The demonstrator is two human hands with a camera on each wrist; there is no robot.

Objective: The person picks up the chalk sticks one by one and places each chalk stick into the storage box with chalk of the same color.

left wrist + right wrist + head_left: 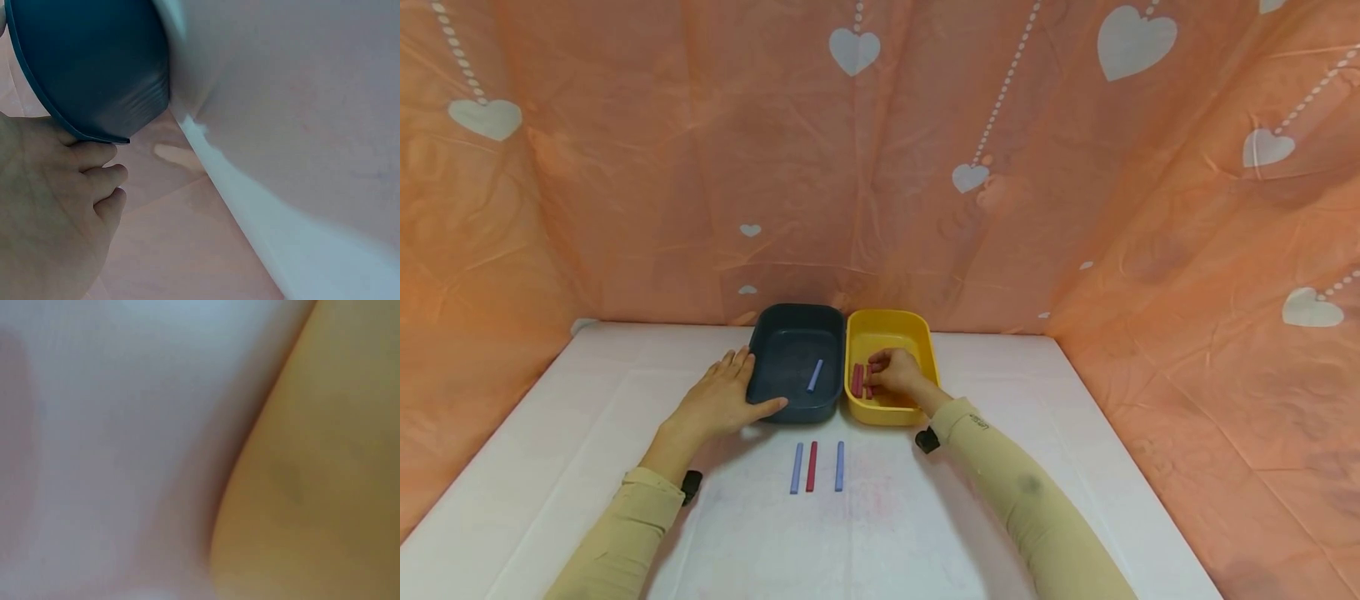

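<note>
My left hand (722, 396) rests with spread fingers on the left side of a dark blue plastic bin (797, 408). In the left wrist view its fingertips are at the rim of that bin (94, 69). One blue chalk stick (815, 376) lies inside the bin. Reaching into the yellow bin (891, 415), my right hand (897, 372) pinches a red chalk stick (869, 390) near the bin's floor. Other red chalk (857, 380) lies just left of those fingers. The right wrist view shows only the yellow bin's blurred outer wall (312, 475).
On the white table (760, 550) in front of the bins lie a blue chalk stick (796, 468), a red one (812, 467) and another blue one (839, 467). Faint pink smudges mark the tabletop. An orange curtain with hearts (790, 183) surrounds the table's back and sides.
</note>
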